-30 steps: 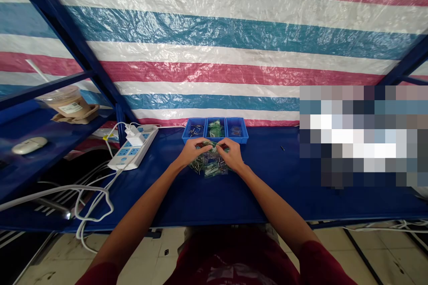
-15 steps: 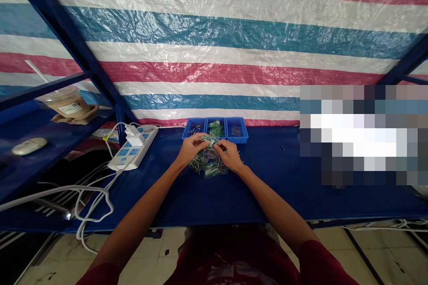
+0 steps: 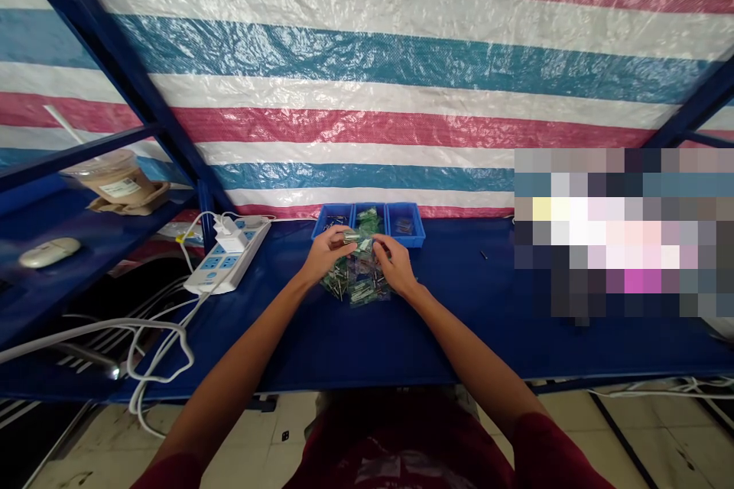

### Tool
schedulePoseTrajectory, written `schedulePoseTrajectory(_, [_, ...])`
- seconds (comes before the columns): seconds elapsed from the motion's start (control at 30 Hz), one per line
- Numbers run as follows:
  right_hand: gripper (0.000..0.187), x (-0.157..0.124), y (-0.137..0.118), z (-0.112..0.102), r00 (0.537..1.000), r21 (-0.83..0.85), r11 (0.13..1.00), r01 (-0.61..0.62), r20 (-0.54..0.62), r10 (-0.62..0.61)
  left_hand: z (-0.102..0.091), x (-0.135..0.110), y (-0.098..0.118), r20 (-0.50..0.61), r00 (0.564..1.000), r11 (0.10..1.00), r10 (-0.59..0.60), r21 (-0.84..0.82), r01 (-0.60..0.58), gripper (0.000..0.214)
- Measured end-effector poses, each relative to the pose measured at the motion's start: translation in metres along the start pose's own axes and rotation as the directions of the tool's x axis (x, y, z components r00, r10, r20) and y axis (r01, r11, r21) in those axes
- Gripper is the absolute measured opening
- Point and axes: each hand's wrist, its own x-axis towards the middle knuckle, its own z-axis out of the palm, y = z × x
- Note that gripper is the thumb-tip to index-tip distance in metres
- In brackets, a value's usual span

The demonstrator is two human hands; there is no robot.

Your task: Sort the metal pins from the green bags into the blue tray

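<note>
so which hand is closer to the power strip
Left. The left hand is to the right of the power strip, at the pile of parts; the right hand is farther right, on the pile's other side.

No writing can be read. At nine o'clock, the white label point(image 3: 121, 186) on the lidded cup point(image 3: 103, 168) carries print too small to make out. At twelve o'clock on the tabletop point(image 3: 459, 306), the green packets point(image 3: 361, 286) are too blurred to read.

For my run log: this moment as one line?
left hand: pinches small part | right hand: on parts pile | blue bins: behind pile
</note>
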Motion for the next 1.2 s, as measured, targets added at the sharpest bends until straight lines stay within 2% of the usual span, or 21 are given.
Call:
schedulePoseTrajectory(0.1, [0.033, 0.0002, -0.0005, -0.0025, 0.998, 0.004, 0.998, 0.066, 0.001, -0.066, -0.0015, -0.0005, 0.0023, -0.003, 1.0, 1.0, -0.016, -0.016, 0.016, 0.052])
schedulePoseTrajectory(0.23, [0.022, 0.0009, 0.0007, -0.003, 0.987, -0.053, 0.986, 0.16, 0.024, -0.159, -0.0013, -0.0004, 0.0029, 0.079, 0.996, 0.999, -0.051, 0.01, 0.05, 0.06])
schedulePoseTrajectory(0.33, [0.019, 0.0012, 0.002, -0.0022, 0.989, -0.071, 0.987, 0.145, -0.001, -0.146, -0.0008, 0.0001, 0.0025, 0.08, 0.997, 0.996, -0.007, 0.094, 0.0, 0.049])
schedulePoseTrajectory(0.43, [0.021, 0.0011, 0.0023, -0.0019, 0.993, -0.074, 0.99, 0.117, -0.019, -0.119, -0.0004, -0.0011, 0.0036, 0.1, 0.987, 0.959, 0.126, 0.242, -0.147, 0.049])
schedulePoseTrajectory(0.5, [0.023, 0.0007, 0.0017, -0.0019, 0.993, -0.074, 0.991, 0.112, -0.03, -0.115, 0.0007, -0.0033, 0.0053, 0.145, 0.974, 0.924, 0.171, 0.319, -0.21, 0.048])
schedulePoseTrajectory(0.57, [0.024, 0.0003, 0.0004, -0.0021, 0.993, -0.059, 0.993, 0.103, -0.044, -0.105, 0.0021, -0.0057, 0.007, 0.157, 0.973, 0.9, 0.167, 0.379, -0.216, 0.042])
schedulePoseTrajectory(0.67, [0.025, 0.0003, -0.0015, -0.0021, 0.997, -0.003, 0.999, 0.049, -0.056, -0.05, 0.0033, -0.0078, 0.008, 0.111, 0.982, 0.888, 0.156, 0.42, -0.188, 0.037])
schedulePoseTrajectory(0.8, [0.027, 0.0005, -0.0013, 0.0001, 0.999, 0.05, 0.999, -0.004, 0.042, 0.002, 0.0018, -0.0068, 0.0045, 0.021, 0.986, 0.916, 0.164, 0.368, -0.16, 0.037])
schedulePoseTrajectory(0.93, [0.029, 0.0001, 0.0007, 0.0026, 0.995, -0.006, 0.999, 0.045, 0.084, -0.044, 0.0018, -0.0055, -0.0008, -0.045, 0.989, 0.956, 0.143, 0.266, -0.126, 0.039])
schedulePoseTrajectory(1.03, [0.028, 0.0, 0.0023, 0.0028, 0.996, -0.05, 0.997, 0.066, 0.066, -0.062, 0.0025, -0.0052, -0.0016, -0.039, 0.994, 0.98, 0.098, 0.18, -0.089, 0.042])
schedulePoseTrajectory(1.2, [0.028, -0.0002, 0.0026, 0.002, 0.995, -0.058, 0.997, 0.049, 0.093, -0.044, 0.0022, -0.0029, 0.0014, 0.016, 0.998, 0.994, 0.055, 0.095, -0.057, 0.036])
